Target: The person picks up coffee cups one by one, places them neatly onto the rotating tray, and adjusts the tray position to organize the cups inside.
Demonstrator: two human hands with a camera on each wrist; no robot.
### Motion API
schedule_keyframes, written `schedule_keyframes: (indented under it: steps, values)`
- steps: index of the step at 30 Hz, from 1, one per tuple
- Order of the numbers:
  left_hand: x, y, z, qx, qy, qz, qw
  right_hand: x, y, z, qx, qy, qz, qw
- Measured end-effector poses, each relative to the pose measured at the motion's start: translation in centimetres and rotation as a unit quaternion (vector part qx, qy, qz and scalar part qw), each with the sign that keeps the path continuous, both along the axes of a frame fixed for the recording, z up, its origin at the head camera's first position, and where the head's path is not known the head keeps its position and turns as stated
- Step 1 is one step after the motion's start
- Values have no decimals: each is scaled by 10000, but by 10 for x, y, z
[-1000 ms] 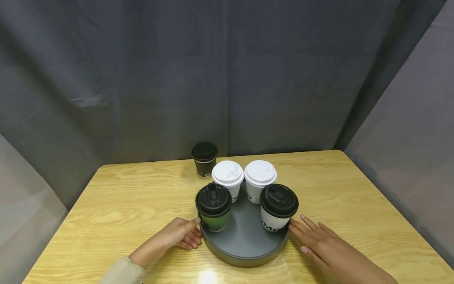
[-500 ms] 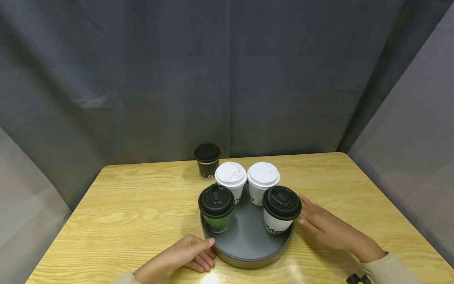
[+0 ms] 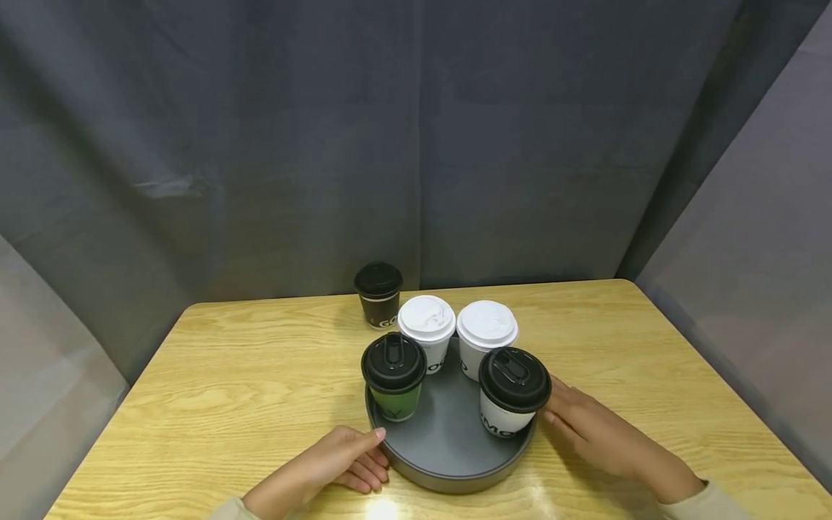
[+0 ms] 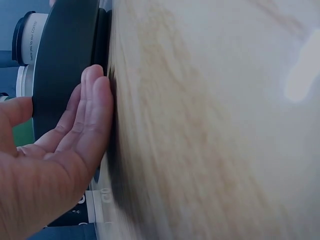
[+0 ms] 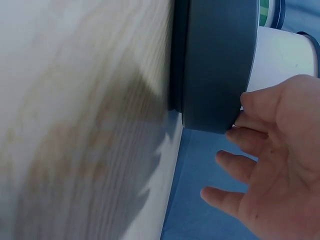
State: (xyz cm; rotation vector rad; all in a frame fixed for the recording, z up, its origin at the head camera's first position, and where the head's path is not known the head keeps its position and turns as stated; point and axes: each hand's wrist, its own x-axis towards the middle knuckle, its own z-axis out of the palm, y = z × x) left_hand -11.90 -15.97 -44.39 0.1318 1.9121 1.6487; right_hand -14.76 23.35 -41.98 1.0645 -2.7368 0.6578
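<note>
A round dark grey turntable [image 3: 448, 451] stands on the wooden table and carries several lidded paper coffee cups. A green cup with a black lid [image 3: 393, 372] is on its left; a white cup with a black lid [image 3: 513, 390] is on its right. Behind these stand two white-lidded cups [image 3: 427, 325] [image 3: 486, 332]. My left hand [image 3: 347, 458] lies against the front-left side, fingers fairly straight along the wall [image 4: 65, 65] and thumb at the rim. My right hand [image 3: 591, 433] touches the right rim with its thumb and fingertips, other fingers spread loosely [image 5: 235, 167].
A black cup with a black lid [image 3: 378, 296] stands on the table behind the turntable, near the back edge. Dark grey cloth [image 3: 292, 144] hangs behind the table [image 3: 227, 390], and paler cloth flanks both sides.
My right hand has moved back along the rim, then slightly forward; my left has shifted toward the front. The turntable and its cups have turned slightly clockwise as seen from above.
</note>
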Motion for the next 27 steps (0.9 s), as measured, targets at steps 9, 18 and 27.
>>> schedule_keyframes:
  steps: [9,18,27]
  values:
    - [0,-1,0,93,-29,-12,10000,3,1,2,-20,68,-158,9999]
    - [0,-1,-1,225,-77,-6,9997,2,16,47,99,-437,-977,9942]
    - [0,-2,0,244,-81,-38,9997,-2,0,140,-769,441,-672,9938]
